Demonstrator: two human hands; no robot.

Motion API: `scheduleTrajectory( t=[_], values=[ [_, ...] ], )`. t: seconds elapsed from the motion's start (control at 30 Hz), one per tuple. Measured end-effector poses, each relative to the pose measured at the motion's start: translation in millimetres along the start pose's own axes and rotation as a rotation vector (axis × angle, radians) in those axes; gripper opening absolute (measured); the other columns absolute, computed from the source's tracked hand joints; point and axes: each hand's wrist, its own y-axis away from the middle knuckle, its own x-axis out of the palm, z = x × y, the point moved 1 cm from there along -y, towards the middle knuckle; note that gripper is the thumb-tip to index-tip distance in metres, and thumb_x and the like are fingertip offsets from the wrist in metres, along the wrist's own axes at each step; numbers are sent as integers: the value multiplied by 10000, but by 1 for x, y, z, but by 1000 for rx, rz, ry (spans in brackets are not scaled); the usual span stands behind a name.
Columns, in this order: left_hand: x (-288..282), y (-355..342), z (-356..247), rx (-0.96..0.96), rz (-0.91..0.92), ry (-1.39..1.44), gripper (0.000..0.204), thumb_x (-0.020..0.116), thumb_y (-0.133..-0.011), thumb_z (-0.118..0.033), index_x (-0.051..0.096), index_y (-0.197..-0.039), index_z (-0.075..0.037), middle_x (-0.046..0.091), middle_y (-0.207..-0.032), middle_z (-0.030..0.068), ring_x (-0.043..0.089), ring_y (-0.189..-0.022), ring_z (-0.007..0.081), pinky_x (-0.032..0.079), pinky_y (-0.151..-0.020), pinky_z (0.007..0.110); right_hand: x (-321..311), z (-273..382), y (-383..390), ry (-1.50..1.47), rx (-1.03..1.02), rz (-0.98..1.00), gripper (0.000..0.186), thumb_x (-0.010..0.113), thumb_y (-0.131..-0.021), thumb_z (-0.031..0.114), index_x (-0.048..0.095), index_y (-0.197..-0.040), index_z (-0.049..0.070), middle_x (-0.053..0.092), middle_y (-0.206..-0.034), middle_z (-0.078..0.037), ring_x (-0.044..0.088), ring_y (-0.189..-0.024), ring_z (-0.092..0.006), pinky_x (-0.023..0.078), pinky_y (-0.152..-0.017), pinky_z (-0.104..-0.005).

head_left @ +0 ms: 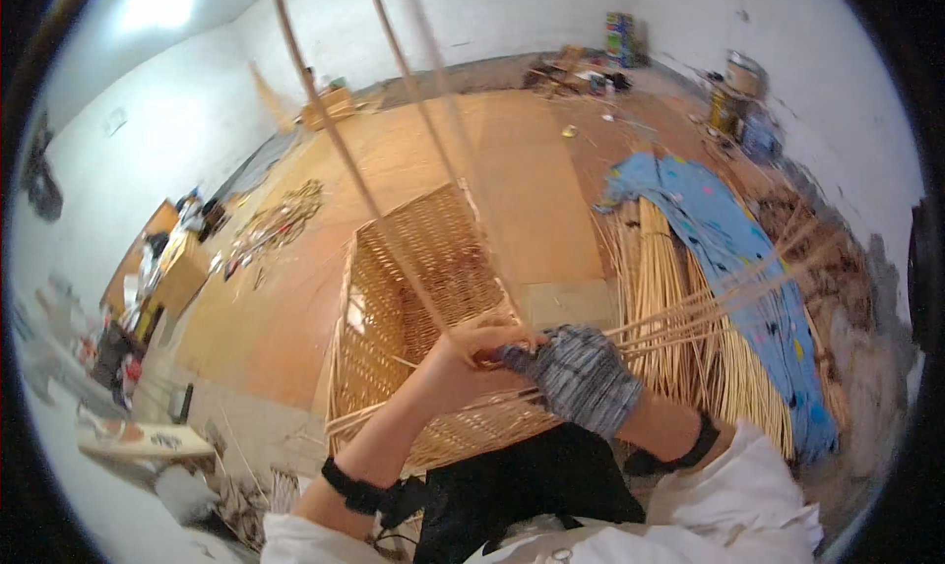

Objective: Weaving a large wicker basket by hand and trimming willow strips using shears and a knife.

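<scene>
A woven wicker basket [425, 298] lies in front of me with its hollow inside showing. At its near right edge my bare left hand [471, 360] is closed on wicker rods [370, 202], and long ones rise upward past the basket. Right beside it, my right hand [589, 375] wears a grey knitted glove and grips rods too; several long strands [714, 306] trail out from it to the right. The fingertips of both hands meet, and the exact crossing of the rods there is hidden. More rods [463, 404] run leftward below my hands across the basket's near side.
A big bundle of straight rods [655, 269] lies on the right, partly under a blue patterned cloth [724, 219]. Brown boards [522, 160] cover the floor. Clutter and a cardboard box [185, 272] stand at the left wall; buckets [740, 77] stand at the far right wall.
</scene>
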Motion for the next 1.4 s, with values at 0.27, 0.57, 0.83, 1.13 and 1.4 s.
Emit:
scheduleTrajectory(
  t=[0.27, 0.57, 0.83, 1.13, 1.4],
  values=[
    [15, 2, 0, -15, -108, -201, 236, 676, -694, -20, 650, -925, -56, 584, -869, 42, 556, -749, 105, 457, -630, 213, -40, -41, 27, -535, 229, 289, 513, 628, -717, 210, 402, -1160, 84, 566, -808, -172, 581, -735, -325, 474, -623, -382],
    [22, 4, -12, -81, -83, -174, 253, 714, -656, -43, 660, -904, -45, 605, -845, 62, 574, -749, 133, 460, -651, 231, -34, -66, -44, -501, 407, 1258, 267, 596, -734, 336, 664, -798, 86, 627, -674, -100, 577, -587, -218, 443, -580, -342],
    [23, 2, -3, 2, -46, -284, 262, 730, -626, -30, 655, -876, -27, 629, -875, 92, 591, -806, 157, 479, -681, 259, -30, -69, -20, -393, 178, 798, 212, 533, -708, 247, 637, -776, 75, 588, -660, -164, 560, -579, -288, 446, -550, -373],
    [9, -9, -6, -39, 21, -229, 235, 687, -681, -29, 640, -911, -26, 597, -813, 65, 543, -657, 107, 427, -566, 207, -63, -36, 22, 143, -325, 24, 158, 530, -656, 210, 529, -612, 58, 469, -580, -40, 485, -500, -196, 406, -425, -299],
    [3, -15, -6, -67, -17, -128, 248, 673, -680, -10, 633, -924, -1, 590, -795, 44, 537, -677, 93, 423, -595, 211, -36, -72, -7, -421, 138, 133, 227, 635, -687, 220, 638, -866, 82, 540, -716, -87, 555, -664, -252, 458, -591, -351]
  ],
)
